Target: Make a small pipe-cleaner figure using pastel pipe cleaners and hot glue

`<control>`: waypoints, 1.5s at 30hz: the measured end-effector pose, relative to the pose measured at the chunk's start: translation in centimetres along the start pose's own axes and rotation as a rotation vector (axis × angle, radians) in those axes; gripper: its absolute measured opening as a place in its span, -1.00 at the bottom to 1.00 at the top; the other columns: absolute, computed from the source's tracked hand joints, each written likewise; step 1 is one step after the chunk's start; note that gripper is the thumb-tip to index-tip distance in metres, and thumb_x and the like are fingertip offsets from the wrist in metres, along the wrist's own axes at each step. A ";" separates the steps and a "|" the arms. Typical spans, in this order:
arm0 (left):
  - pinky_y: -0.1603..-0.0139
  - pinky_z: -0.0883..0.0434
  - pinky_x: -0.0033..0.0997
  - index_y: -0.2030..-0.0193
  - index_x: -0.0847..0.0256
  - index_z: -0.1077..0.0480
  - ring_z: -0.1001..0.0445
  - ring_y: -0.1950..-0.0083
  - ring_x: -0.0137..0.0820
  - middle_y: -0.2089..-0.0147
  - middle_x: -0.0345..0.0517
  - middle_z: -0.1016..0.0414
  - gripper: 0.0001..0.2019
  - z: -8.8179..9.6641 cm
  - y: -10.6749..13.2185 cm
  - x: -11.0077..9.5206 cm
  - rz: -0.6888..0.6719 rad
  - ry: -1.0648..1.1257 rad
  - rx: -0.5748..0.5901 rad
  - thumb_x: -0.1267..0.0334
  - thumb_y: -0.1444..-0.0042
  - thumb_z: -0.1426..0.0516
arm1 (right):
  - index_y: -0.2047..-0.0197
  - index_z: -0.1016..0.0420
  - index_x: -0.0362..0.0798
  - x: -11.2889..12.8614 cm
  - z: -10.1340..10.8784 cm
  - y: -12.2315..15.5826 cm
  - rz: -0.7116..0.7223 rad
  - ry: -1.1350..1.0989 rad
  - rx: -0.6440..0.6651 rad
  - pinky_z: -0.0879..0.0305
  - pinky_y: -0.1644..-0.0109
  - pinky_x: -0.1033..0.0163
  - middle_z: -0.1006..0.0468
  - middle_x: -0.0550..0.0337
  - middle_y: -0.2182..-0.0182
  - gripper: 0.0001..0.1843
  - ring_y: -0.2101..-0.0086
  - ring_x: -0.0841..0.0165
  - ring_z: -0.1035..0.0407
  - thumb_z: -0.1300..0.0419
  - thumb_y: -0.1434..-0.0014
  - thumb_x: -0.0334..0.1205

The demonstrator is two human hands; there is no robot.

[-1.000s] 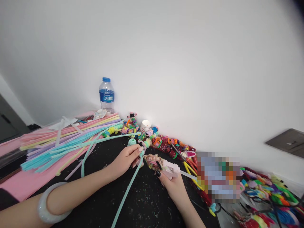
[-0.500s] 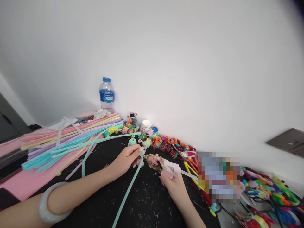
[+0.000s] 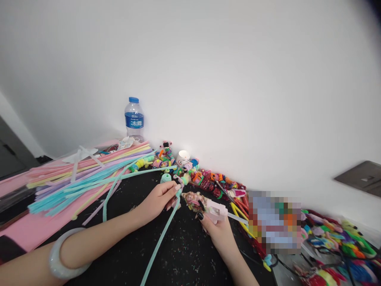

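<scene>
My left hand (image 3: 166,194) pinches one end of a mint-green pipe cleaner (image 3: 162,242), whose long tail hangs down toward the front of the black table. In my right hand (image 3: 216,230) is a pale pink hot glue gun (image 3: 216,210) with a glue stick (image 3: 238,218) sticking out of its back. Colourful fuzz coats the front of the gun, and its tip points at my left fingers, a small gap apart. A coiled mint-green roll (image 3: 166,178) stands just behind my left hand. My fingers partly hide the pinched end.
Bundled pastel pipe cleaners (image 3: 89,174) lie at the left on pink sheets. A water bottle (image 3: 133,119) and a paper cup (image 3: 183,157) stand by the wall. Scissors (image 3: 223,190) rest among colourful fuzzy pieces (image 3: 205,180). More such pieces (image 3: 336,238) pile up at the right beside cables.
Almost nothing differs. The glue gun and my right hand have shifted very slightly to the right; my left hand stays in place with the pipe cleaner.
</scene>
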State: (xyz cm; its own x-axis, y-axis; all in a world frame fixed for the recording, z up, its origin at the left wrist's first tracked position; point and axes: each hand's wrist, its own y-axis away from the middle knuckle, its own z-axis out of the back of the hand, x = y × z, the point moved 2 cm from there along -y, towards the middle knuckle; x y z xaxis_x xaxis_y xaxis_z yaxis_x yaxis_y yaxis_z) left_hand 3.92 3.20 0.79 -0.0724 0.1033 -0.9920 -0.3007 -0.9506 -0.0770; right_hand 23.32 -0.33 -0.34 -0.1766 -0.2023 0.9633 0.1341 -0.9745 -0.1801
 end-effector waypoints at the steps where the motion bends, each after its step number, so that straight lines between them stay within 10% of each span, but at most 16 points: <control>1: 0.54 -0.11 -0.49 0.54 0.18 -0.11 -0.12 0.64 -0.52 0.68 -0.36 -0.16 -0.64 0.0 0.0 0.0 0.002 0.004 0.000 0.02 -0.19 0.07 | 0.09 -0.53 -0.02 0.0 0.0 0.0 -0.001 0.001 0.001 -0.31 -0.02 -0.01 -0.58 0.05 0.15 -0.63 0.11 0.11 -0.44 -0.24 -0.04 -0.05; 16: 0.54 -0.10 -0.50 0.53 0.19 -0.14 -0.12 0.64 -0.52 0.67 -0.37 -0.16 -0.64 0.1 0.1 0.4 -0.015 0.034 0.017 0.02 -0.19 0.05 | 0.37 -0.55 -0.05 0.5 -0.1 -0.1 -0.027 -0.006 -0.022 -0.38 0.11 0.08 -0.56 0.18 0.51 -0.78 0.41 0.23 -0.43 -0.24 -0.02 -0.07; 45: 0.55 -0.11 -0.51 0.50 0.22 -0.17 -0.14 0.62 -0.55 0.62 -0.32 -0.21 -0.64 0.0 0.2 0.6 -0.050 0.029 0.078 0.05 -0.22 0.08 | 0.31 -0.53 -0.06 0.3 -0.1 -0.1 -0.006 -0.016 -0.024 -0.36 0.14 0.13 -0.52 0.19 0.48 -0.80 0.41 0.29 -0.40 -0.23 -0.03 -0.13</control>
State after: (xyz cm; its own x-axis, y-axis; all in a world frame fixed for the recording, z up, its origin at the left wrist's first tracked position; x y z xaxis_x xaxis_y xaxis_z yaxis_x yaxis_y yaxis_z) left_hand 3.86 3.08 0.19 -0.0279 0.1404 -0.9897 -0.3763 -0.9187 -0.1197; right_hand 23.18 -0.27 -0.06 -0.1618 -0.1955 0.9673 0.1098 -0.9777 -0.1793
